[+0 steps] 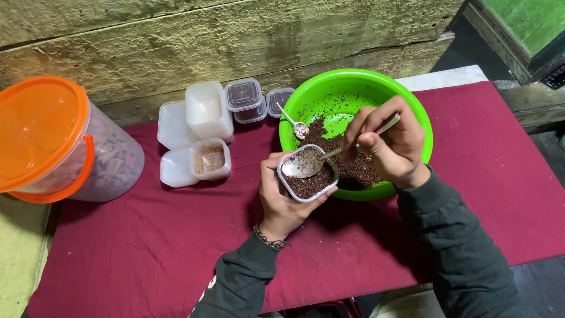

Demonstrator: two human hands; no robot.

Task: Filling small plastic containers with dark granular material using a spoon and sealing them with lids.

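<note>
Maroon cloth (147, 247) covers the table — rough yellowed wall (176, 41) behind.

Rough pale stone wall (235, 41) along the far side, surface (147, 247) draped in dark red cloth, green-painted frame (524, 23) at far right, dark floor (541, 282) at near right, yellowish ledge (17, 253) at near left, dim light.

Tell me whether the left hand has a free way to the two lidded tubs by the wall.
Probably not yet: the left hand holds a small tub, though nothing blocks the way to the lidded tubs.
</note>
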